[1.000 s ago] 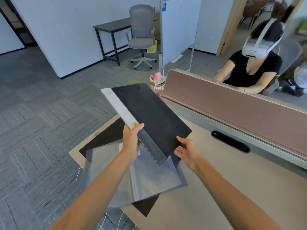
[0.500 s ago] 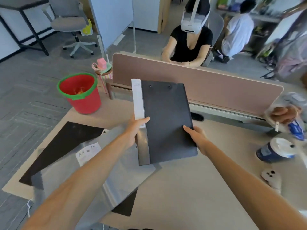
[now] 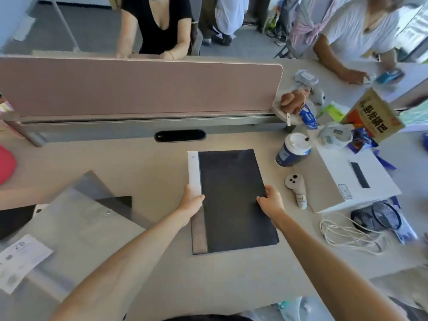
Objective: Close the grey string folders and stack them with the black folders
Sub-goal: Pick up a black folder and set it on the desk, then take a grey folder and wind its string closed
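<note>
I have the black folder (image 3: 234, 200) between both hands, straight ahead of me on the bench (image 3: 148, 167). Its long axis runs away from me, toward the pink divider (image 3: 139, 86), with the pale spine strip on my left side. My left hand (image 3: 191, 201) is clamped on that spine edge about halfway along, thumb on top; my right hand (image 3: 269, 200) pinches the opposite long edge at much the same height. The hands are apart, one folder-width between them, each closed on the folder. Whether the folder lies flat on the bench or sits a little above it at the near end — I cannot tell from here.

The grey string folder (image 3: 76, 228) is what matters next, and it lies off to my left and nearer to me, turned at an angle to the black one, its flap side pointing up and left. A small metal button (image 3: 108, 213) shows on its upper face; I cannot make out a string. Another dark folder (image 3: 115, 201) peeks from under its far edge, and a printed paper slip (image 3: 20, 258) sits over its near left part.

So I judge my left hand is the nearer one — it would cross less bench to reach the grey folder. The cup (image 3: 293, 149) and white box (image 3: 347, 179) crowd my right side.
</note>
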Demonstrator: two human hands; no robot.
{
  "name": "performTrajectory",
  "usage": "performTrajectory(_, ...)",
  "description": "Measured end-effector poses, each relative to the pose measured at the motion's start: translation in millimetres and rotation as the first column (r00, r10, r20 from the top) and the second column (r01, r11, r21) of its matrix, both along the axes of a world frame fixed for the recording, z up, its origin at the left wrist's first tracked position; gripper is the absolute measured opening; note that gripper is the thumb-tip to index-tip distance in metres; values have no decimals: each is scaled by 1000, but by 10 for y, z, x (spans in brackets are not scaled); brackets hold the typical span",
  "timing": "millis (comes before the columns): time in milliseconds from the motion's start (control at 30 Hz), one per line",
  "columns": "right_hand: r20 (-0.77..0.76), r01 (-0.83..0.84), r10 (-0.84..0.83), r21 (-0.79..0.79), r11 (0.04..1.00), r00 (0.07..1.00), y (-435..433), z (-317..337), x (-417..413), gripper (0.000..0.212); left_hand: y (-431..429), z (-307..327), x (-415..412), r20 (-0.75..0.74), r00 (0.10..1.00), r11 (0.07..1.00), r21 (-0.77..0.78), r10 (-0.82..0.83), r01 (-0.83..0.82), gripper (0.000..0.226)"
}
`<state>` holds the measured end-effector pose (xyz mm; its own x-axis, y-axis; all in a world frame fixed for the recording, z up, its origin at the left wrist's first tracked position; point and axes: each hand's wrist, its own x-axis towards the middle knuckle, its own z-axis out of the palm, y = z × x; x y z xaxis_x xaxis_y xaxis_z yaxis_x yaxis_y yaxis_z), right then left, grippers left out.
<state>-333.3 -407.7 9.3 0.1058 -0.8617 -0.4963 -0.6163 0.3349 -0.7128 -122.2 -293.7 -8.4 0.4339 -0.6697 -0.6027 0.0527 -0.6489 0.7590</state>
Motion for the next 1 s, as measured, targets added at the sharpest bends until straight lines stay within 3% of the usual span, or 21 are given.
performTrajectory(67, -90, -103, 100, -22, 994, 991, -136, -27, -201, 44, -94, -68, -178, -9, 1000, 1000, 17, -24, 24, 17)
performTrajectory(167, -243, -301, 293, 3, 954, 925, -335, -75, -371, 58, -177, -125, -290, -57, 998, 1000, 25, 0, 1, 28)
performTrajectory(267, -340, -409, 389, 15, 912, 856, -446, -148, -367, 57, -161, -111, -302, -59, 998, 999, 30, 28, -26, 32)
performTrajectory(367, -348, -506, 474, 2, 863, 809, -431, -193, -169, 50, 22, -74, -233, 111, 994, 998, 60, -14, 8, 43)
performTrajectory(500, -314, -630, 582, -69, 774, 750, -199, -201, 271, 44, 564, -114, 2, 271, 957, 993, 86, -101, 80, 37)
performTrajectory(667, -273, -776, 731, -123, 618, 625, 215, -155, 975, 31, 1485, -43, 355, 451, 890, 994, 107, -74, 29, 30)
performTrajectory(800, -199, -859, 837, -78, 506, 511, 615, -194, 1496, 39, 2202, -11, 588, 591, 780, 963, 265, -205, 52, 53)
performTrajectory(900, -149, -889, 876, -44, 457, 458, 895, -284, 1829, 42, 2625, -83, 675, 533, 723, 859, 483, -440, 168, 81)
performTrajectory(1000, -119, -901, 899, 53, 431, 422, 1145, -336, 2097, 47, 2886, -146, 675, 503, 699, 797, 583, -508, 159, 105)
